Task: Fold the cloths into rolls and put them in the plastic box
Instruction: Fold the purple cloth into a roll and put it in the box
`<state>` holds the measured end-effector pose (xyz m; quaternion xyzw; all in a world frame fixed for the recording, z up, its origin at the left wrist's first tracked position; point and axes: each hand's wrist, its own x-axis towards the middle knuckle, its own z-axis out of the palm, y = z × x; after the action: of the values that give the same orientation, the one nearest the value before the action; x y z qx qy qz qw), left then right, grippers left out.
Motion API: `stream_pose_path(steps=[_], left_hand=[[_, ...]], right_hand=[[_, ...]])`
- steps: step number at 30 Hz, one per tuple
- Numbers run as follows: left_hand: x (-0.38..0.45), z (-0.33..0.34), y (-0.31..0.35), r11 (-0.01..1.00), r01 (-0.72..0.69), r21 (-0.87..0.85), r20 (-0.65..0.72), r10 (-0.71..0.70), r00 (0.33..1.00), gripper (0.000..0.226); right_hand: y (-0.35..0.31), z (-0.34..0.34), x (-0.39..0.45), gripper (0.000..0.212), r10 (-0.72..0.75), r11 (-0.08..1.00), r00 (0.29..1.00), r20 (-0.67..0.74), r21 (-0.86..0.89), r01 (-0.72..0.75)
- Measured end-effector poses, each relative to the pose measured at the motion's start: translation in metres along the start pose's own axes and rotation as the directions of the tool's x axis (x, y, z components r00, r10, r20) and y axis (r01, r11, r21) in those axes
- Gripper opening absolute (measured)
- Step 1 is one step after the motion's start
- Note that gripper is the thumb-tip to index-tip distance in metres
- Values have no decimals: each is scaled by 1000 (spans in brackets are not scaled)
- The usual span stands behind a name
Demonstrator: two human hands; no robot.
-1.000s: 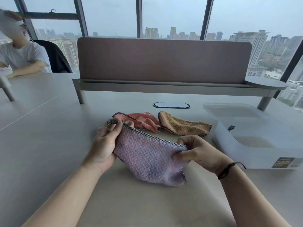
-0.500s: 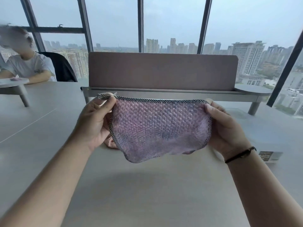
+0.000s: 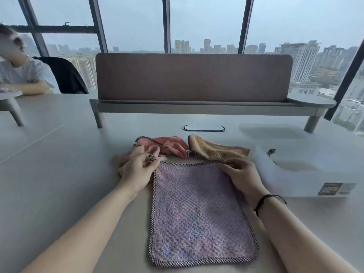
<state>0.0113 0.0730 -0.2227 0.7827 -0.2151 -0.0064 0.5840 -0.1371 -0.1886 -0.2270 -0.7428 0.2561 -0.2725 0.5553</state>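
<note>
A pink-purple cloth [image 3: 199, 217] with a dark checked hem lies spread flat on the grey table [image 3: 59, 174] in front of me. My left hand [image 3: 137, 170] pinches its far left corner and my right hand [image 3: 240, 174] pinches its far right corner. Behind it lie a crumpled coral cloth [image 3: 169, 144] and a tan cloth [image 3: 216, 149]. Another pinkish cloth [image 3: 128, 154] shows partly behind my left hand. The translucent plastic box [image 3: 291, 180] stands to the right, next to my right hand.
A raised shelf with a brown divider panel [image 3: 193, 77] runs across the table's far side. The box's lid [image 3: 271, 131] lies behind the box. A cable hatch [image 3: 203, 128] sits in the table. Another person [image 3: 21, 75] sits at the far left.
The cloth was held up stretched between both hands; now it lies flat on the table, with both hands lowered to its far corners.
</note>
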Motion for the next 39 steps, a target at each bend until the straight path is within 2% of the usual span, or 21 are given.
stream_pose_path(steps=[3, 6, 9, 11, 13, 15, 17, 19, 22, 24, 26, 28, 32, 39], left_hand=[[14, 4, 0, 990, -76, 117, -95, 87, 992, 11], [31, 5, -11, 987, -91, 130, -205, 117, 972, 21], [36, 3, -16, 999, -45, -20, -248, 39, 968, 4], [33, 3, -12, 982, -23, -187, -262, -28, 965, 5], [26, 3, -7, 952, -28, -305, -223, -43, 974, 13], [15, -1, 1, 936, -45, -350, -153, -10, 988, 4], [-1, -6, 11, 900, 0, -435, -46, -22, 999, 6], [-17, -9, 19, 868, 73, -492, 65, -47, 997, 6], [-34, -17, 24, 818, 145, -557, 160, -66, 985, 21], [-44, -25, 26, 787, 163, -595, 203, -49, 978, 41], [-56, -33, 28, 788, 168, -592, 225, -38, 974, 61], [-67, -40, 27, 809, 173, -562, 261, -26, 965, 69], [-89, -53, 29, 858, 161, -487, 353, 25, 935, 58], [-101, -57, 30, 936, 117, -332, 414, 33, 910, 70]], right_hand=[[1, 8, 17, 12, -139, 982, 990, -9, -134, 136], [-2, 14, 28, 11, -154, 983, 988, -12, -102, 152], [-3, 11, 32, 9, -96, 992, 995, 4, 83, 95], [-7, 5, 28, 2, -92, 980, 995, 39, 178, 84], [-11, 0, 22, 5, -88, 960, 993, 75, 273, 64], [-15, -4, 14, 5, -62, 944, 993, 102, 329, 26], [-18, -10, 4, 4, -45, 949, 991, 129, 314, 2], [-20, -16, -9, 13, -49, 960, 986, 157, 281, 3], [-22, -25, -31, 33, -65, 964, 982, 176, 265, 16], [-23, -31, -46, 39, -69, 966, 980, 188, 256, 19], [-22, -36, -60, 32, -63, 968, 979, 195, 251, 13], [-22, -40, -72, 17, -74, 970, 977, 202, 241, 23], [-23, -47, -93, 15, -96, 977, 963, 251, 208, 43], [-21, -53, -111, 17, -124, 991, 927, 354, 6, 130]])
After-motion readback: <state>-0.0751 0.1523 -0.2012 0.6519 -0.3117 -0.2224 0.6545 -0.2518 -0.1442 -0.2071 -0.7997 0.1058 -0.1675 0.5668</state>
